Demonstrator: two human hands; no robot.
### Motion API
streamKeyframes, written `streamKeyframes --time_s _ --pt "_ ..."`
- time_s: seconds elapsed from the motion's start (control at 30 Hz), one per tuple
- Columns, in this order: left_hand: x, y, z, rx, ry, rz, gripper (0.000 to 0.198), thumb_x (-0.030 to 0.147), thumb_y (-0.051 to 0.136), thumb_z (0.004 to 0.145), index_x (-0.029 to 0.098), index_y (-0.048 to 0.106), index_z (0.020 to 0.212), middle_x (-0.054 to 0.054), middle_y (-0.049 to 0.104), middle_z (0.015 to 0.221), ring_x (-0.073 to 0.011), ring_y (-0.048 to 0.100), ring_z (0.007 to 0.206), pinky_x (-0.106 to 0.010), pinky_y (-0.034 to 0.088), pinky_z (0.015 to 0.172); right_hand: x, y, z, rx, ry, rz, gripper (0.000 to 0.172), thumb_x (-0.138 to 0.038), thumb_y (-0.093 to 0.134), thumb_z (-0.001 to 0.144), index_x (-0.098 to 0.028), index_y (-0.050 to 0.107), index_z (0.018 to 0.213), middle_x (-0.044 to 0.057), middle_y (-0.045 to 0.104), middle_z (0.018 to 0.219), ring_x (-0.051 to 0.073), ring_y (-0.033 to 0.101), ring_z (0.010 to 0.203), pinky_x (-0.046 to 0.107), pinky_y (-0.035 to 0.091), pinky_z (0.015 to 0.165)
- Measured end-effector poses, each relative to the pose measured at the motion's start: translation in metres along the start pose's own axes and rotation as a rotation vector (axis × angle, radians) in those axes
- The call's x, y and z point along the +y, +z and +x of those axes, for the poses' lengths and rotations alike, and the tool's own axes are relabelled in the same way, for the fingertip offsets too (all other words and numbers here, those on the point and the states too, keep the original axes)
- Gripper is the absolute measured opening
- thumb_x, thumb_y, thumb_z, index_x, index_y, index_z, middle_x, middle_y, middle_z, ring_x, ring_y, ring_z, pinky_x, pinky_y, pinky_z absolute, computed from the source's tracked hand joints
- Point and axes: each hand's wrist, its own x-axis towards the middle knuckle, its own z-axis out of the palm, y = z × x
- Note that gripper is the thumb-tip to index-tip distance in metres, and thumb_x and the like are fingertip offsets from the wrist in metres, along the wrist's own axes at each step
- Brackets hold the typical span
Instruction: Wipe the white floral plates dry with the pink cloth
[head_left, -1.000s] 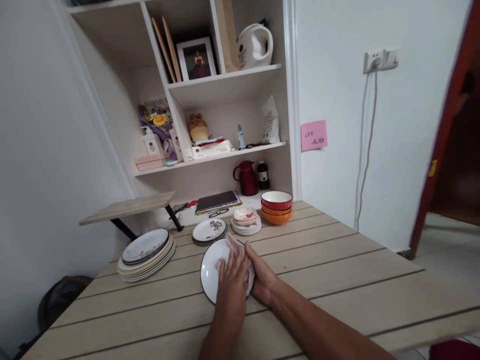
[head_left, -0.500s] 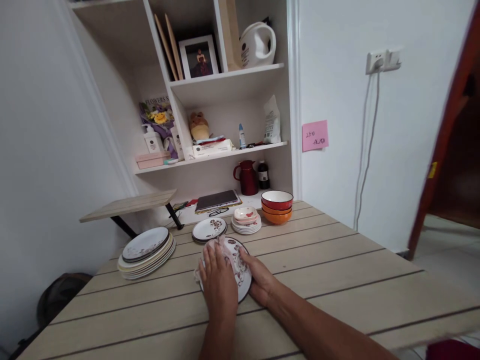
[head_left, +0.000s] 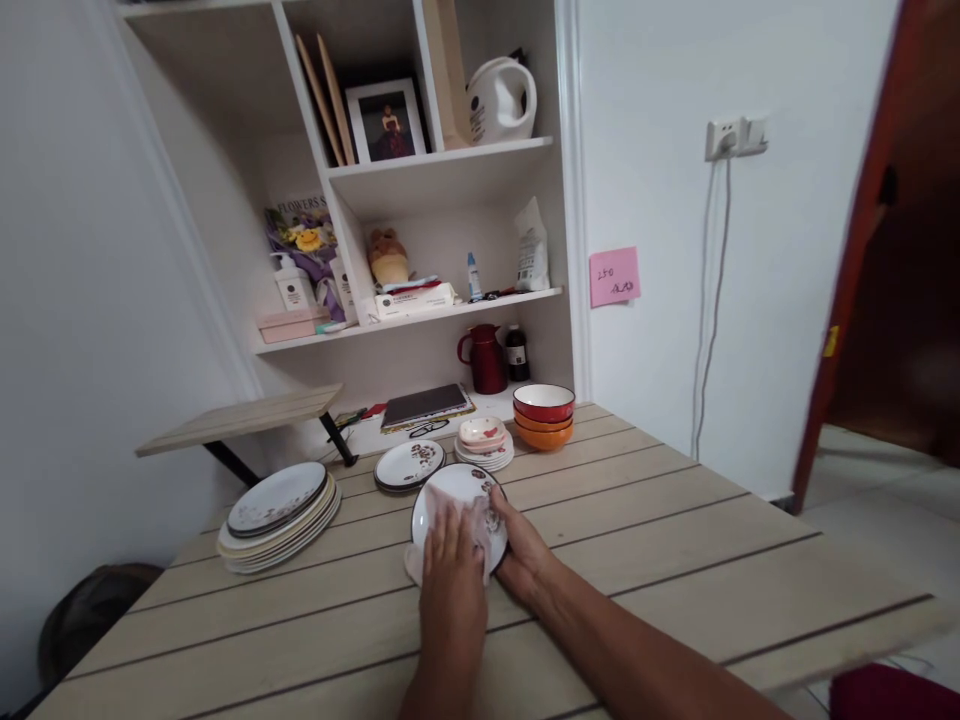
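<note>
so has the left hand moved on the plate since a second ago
Yes. The left hand with the cloth slid from the plate's right side toward its left and near edge, judged against the right hand holding the rim.

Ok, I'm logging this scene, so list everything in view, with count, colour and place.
plate: 1, white with dark rim, table centre
cloth: 1, pale, on that plate
plate stack: 1, cream and white, table left
small plate: 1, white patterned, behind centre plate
saucer stack: 1, white and pink, table back
bowls: 3 stacked, red and orange, table back
jug: 1, dark red, lowest shelf
kettle: 1, white, upper shelf
note: 1, pink, wall
left hand: pressing the cloth
right hand: on the plate's rim
</note>
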Motion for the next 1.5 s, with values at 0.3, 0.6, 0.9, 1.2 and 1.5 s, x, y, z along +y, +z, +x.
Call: streamKeyframes --time_s 0.3,0.6,0.9,1.2,1.5 --pt "0.012 0.015 0.003 -0.187 0.128 -0.061 0.06 0.012 0.042 0.08 0.024 0.041 0.139 -0.006 0.04 0.145 -0.0254 0.041 0.132 -0.049 0.033 0.11 -0.007 -0.002 -0.009 -0.018 0.207 -0.078 0.053 -0.061 0.053 0.08 -0.01 0.067 0.086 0.01 0.073 0.072 0.021 0.069 0.072 0.037 0.049 0.087" --pt "0.009 -0.009 -0.001 -0.091 0.071 0.004 0.061 0.006 0.037 0.082 0.032 0.042 0.137 -0.002 0.045 0.142 -0.022 0.036 0.135 -0.053 0.025 0.113 -0.026 -0.006 -0.001 -0.004 -0.045 0.008 0.042 -0.047 0.048 0.088 -0.012 0.064 0.105 0.01 0.074 0.091 0.022 0.068 0.092 0.038 0.046 0.093" --pt "-0.003 -0.01 0.001 0.154 -0.167 0.143 0.052 0.012 0.032 0.088 0.021 0.039 0.14 -0.01 0.036 0.149 -0.0242 0.027 0.139 -0.05 0.029 0.111 -0.013 -0.009 -0.005 -0.179 0.09 -0.112 0.05 -0.048 0.049 0.088 -0.011 0.058 0.121 0.013 0.07 0.109 0.024 0.064 0.104 0.042 0.043 0.097" --pt "0.007 -0.01 0.001 0.131 -0.129 0.086 0.059 0.015 0.043 0.084 0.014 0.033 0.142 -0.013 0.023 0.153 -0.0254 0.021 0.141 -0.046 0.029 0.112 0.007 -0.003 -0.018 -0.242 0.2 -0.199 0.05 -0.047 0.053 0.087 -0.013 0.057 0.123 0.012 0.067 0.116 0.021 0.061 0.109 0.035 0.04 0.102" --pt "0.021 -0.019 -0.004 -0.201 0.177 -0.03 0.061 0.017 0.04 0.087 0.028 0.025 0.145 0.0 0.025 0.153 -0.02 0.024 0.141 -0.047 0.023 0.115 -0.013 -0.007 -0.009 0.006 0.135 -0.023 0.039 -0.048 0.054 0.085 -0.012 0.068 0.091 0.01 0.074 0.083 0.022 0.069 0.086 0.04 0.046 0.095"
